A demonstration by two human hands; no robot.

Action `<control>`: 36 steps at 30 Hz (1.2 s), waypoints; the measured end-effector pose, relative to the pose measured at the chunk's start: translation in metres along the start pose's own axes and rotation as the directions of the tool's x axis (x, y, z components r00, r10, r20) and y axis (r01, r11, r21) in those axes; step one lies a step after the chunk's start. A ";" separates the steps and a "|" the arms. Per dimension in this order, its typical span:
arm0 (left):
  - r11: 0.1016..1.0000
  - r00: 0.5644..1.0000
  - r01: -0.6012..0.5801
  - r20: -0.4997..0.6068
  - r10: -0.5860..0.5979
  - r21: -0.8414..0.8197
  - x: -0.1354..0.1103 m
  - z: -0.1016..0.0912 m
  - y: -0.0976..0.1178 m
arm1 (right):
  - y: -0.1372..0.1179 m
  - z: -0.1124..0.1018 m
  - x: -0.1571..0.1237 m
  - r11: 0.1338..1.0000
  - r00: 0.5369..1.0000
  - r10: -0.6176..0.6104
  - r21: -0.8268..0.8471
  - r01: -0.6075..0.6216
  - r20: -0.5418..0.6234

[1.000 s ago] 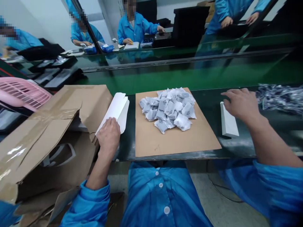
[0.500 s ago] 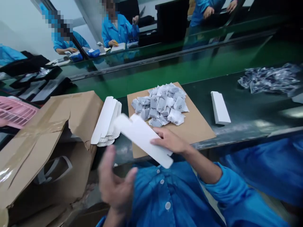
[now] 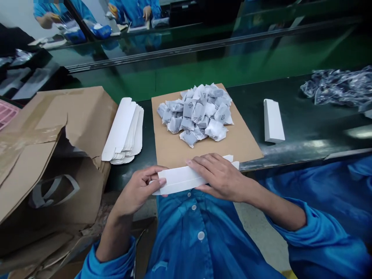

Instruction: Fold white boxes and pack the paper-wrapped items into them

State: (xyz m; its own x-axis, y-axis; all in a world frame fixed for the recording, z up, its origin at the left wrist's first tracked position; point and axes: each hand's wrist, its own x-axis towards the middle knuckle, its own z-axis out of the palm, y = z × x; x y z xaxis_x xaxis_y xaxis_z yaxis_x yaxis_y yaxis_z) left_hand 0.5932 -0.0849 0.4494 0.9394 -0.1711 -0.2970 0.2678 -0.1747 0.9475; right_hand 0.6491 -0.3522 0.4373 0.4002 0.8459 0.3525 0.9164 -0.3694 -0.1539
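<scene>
A long white carton [image 3: 181,179], partly opened out with end flaps showing, lies level between my two hands at the bench's front edge. My left hand [image 3: 142,186] grips its left end, thumb on the front face. Across its right part rests my right hand [image 3: 217,174], fingers over the top and thumb below. Just beyond is a pile of small grey-white wrapped packets [image 3: 200,112] with printed marks, lying on a brown cardboard sheet [image 3: 186,153]. To the left sits a stack of flat white cartons [image 3: 123,131].
An erected white box [image 3: 274,122] stands on the dark bench to the right. Behind it are clear plastic bags [image 3: 338,87]. A torn brown cardboard box [image 3: 84,112] takes up the left side. Across the green conveyor, people in blue work with their hands.
My left hand has come up and taken the carton's left end. The carton has turned from slanting to nearly level, and my right hand now lies over it. The view has tilted down.
</scene>
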 end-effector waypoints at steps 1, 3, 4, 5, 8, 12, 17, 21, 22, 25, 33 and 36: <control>1.000 1.000 -0.005 0.009 0.005 0.025 0.000 -0.002 0.003 | 0.004 -0.002 -0.001 1.000 1.000 -0.012 0.010 0.012 0.003; 0.995 0.998 -0.051 -0.021 0.053 0.089 0.003 -0.001 0.006 | 0.009 -0.004 -0.003 1.000 1.000 -0.027 0.013 0.027 0.005; 0.987 0.995 -0.085 -0.043 0.092 0.138 0.004 0.001 0.007 | 0.010 -0.004 -0.004 0.999 0.999 -0.033 0.009 0.033 0.004; 0.973 0.988 -0.122 -0.068 0.138 0.195 0.006 0.004 0.006 | 0.010 -0.004 -0.004 0.999 0.999 -0.037 -0.003 0.037 0.000; 0.917 0.955 -0.196 -0.144 0.259 0.348 0.010 0.014 0.002 | 0.004 -0.002 -0.005 0.997 0.999 -0.022 -0.079 0.020 -0.027; 0.898 0.936 -0.189 -0.203 0.288 0.398 0.014 0.010 0.000 | -0.006 0.001 -0.006 0.975 0.998 -0.026 -0.221 0.012 -0.059; 0.933 0.863 -0.268 -0.371 0.344 0.242 0.008 0.007 0.000 | 0.004 -0.001 -0.009 0.956 0.975 0.121 -0.241 -0.165 -0.187; 0.796 0.585 -0.575 -0.586 0.562 0.189 0.005 0.058 -0.013 | 0.001 0.013 0.000 0.881 0.860 0.282 -0.240 -0.408 -0.425; 0.804 0.640 -0.577 -0.532 0.555 0.143 0.007 0.074 -0.017 | -0.005 0.019 0.003 0.882 0.855 0.275 -0.239 -0.407 -0.441; 0.908 0.709 -0.404 -0.589 0.387 0.109 0.021 0.102 -0.025 | -0.030 0.033 0.009 0.942 0.904 0.228 -0.153 -0.299 -0.362; 0.884 0.735 -0.256 -0.516 0.440 0.390 0.029 0.064 -0.026 | -0.019 0.008 0.028 0.768 0.872 0.442 0.592 -0.246 -0.211; 0.850 0.746 -0.314 -0.445 0.496 0.422 0.024 0.065 -0.029 | -0.009 0.010 0.037 0.784 0.910 0.336 0.608 -0.127 -0.244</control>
State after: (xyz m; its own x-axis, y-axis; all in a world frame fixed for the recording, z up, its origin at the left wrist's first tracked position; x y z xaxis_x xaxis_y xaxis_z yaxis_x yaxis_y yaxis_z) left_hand 0.5943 -0.1467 0.4069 0.9285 0.2170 0.3014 -0.1579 -0.5039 0.8492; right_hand 0.6556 -0.3134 0.4429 0.6721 0.5517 0.4938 0.6675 -0.1630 -0.7265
